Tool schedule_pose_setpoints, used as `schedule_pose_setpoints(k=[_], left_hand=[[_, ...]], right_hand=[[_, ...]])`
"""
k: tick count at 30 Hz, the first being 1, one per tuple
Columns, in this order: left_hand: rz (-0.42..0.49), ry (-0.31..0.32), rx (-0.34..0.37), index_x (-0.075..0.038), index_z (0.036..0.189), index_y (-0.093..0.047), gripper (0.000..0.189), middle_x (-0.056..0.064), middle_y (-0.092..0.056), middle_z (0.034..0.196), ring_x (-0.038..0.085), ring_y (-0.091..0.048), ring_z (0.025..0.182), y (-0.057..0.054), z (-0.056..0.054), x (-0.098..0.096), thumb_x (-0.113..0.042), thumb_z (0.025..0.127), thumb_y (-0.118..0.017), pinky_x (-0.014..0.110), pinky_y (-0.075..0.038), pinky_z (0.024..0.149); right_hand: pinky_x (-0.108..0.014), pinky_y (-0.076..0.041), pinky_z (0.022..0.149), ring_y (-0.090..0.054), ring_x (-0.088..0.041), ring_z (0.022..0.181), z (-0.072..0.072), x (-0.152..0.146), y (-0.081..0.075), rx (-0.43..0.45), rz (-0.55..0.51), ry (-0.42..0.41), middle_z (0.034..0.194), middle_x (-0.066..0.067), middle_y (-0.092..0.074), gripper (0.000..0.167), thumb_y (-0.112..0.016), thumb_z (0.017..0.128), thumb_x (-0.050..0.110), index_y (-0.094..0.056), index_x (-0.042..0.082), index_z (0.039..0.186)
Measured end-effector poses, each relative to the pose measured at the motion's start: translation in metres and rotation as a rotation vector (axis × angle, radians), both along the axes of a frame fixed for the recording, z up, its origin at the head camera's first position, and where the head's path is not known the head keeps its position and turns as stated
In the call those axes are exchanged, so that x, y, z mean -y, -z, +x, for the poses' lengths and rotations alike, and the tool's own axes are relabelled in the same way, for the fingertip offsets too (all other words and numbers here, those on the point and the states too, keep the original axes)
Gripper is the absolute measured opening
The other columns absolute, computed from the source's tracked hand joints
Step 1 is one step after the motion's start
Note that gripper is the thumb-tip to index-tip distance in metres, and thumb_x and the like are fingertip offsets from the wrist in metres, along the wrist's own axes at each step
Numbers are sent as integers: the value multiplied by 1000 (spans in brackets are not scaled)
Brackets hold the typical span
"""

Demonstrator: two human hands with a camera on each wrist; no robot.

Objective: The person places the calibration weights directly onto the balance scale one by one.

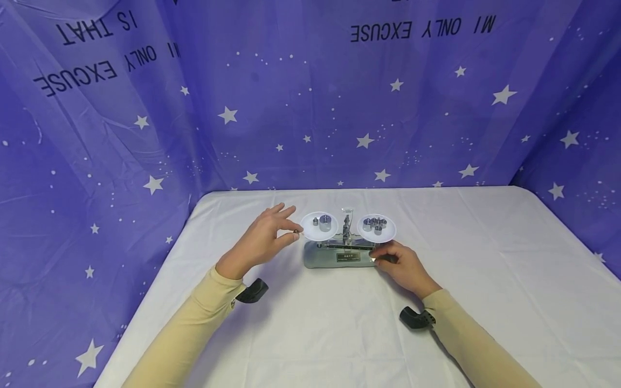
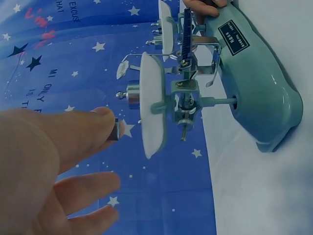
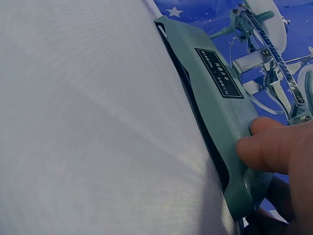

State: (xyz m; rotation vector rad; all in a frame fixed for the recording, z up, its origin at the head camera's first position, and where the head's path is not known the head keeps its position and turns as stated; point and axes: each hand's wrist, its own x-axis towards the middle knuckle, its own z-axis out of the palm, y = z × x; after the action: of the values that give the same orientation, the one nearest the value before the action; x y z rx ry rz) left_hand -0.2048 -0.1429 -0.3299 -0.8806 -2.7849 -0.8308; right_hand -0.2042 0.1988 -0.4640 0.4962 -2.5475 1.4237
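A green balance scale [image 1: 320, 261] with two white pans stands on the table. Just off the rim of the left pan [image 1: 312, 235], my left hand [image 1: 262, 237] pinches a small metal weight [image 2: 116, 129] between thumb and index finger, its other fingers spread. That pan carries a larger cylindrical weight [image 1: 325, 223] and a small weight [image 1: 316, 221]. Several weights [image 1: 378, 230] sit grouped on the right pan [image 1: 390, 233]. At the right end of the scale's base [image 3: 220, 115], my right hand [image 1: 402, 267] grips it, thumb on the front face; some fingers are hidden behind.
A white cloth covers the table [image 1: 315, 328]. Behind and at both sides hangs a purple curtain [image 1: 301, 97] with stars and lettering. Dark curved mounts [image 1: 253, 291] are worn on both wrists.
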Motion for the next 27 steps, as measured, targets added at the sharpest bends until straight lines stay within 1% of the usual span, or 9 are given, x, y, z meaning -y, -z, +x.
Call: schedule_pose_setpoints(k=[3,7,11,15,20,22,27], left_hand=[[15,-4,-28,-4,107,-79,19,27,-51,149,54,-31,149,3,-4,-6,-10,91,-71,69,-24,121],[29,-19,-53,-6,105,-81,18,28,-49,151,55,-25,151,8,-9,-13,-13,90,-72,71,-22,121],[33,-31,-60,-7,106,-81,19,27,-45,154,55,-20,152,13,-13,-19,-15,91,-72,70,-17,123],[31,-42,-45,-7,106,-81,20,26,-44,156,54,-18,153,16,-16,-25,-17,92,-71,70,-16,123],[19,-63,-15,-7,105,-81,21,25,-44,156,53,-16,154,16,-18,-30,-18,91,-70,69,-16,123],[15,-74,-3,-7,105,-81,21,25,-45,156,52,-17,154,16,-19,-32,-19,91,-70,69,-16,124],[23,-96,26,-6,105,-81,22,25,-47,154,51,-19,154,17,-23,-36,-20,91,-70,68,-16,124]], right_hand=[[-8,-44,94,-59,5,102,0,0,0,6,-5,-5,104,-12,-74,16,-74,81,-3,-78,7,93],[-11,-46,94,-61,2,103,1,-1,1,8,-17,-17,104,-12,-74,17,-74,81,-4,-78,7,93],[-10,-45,94,-60,4,103,1,-1,0,-6,-17,-18,104,-13,-74,17,-74,81,-4,-78,6,94],[-7,-44,94,-58,6,102,1,0,-1,-1,-18,-14,105,-13,-74,17,-74,81,-4,-78,6,95],[-12,-46,96,-61,-2,104,1,0,-3,23,-24,-14,106,-11,-74,18,-74,81,-4,-79,7,95],[-13,-46,95,-61,-3,105,2,0,-4,26,-25,-12,106,-11,-74,18,-75,81,-4,-79,7,95],[-11,-46,94,-60,1,104,2,1,-4,19,-25,-7,106,-12,-75,15,-76,82,-2,-78,6,95]])
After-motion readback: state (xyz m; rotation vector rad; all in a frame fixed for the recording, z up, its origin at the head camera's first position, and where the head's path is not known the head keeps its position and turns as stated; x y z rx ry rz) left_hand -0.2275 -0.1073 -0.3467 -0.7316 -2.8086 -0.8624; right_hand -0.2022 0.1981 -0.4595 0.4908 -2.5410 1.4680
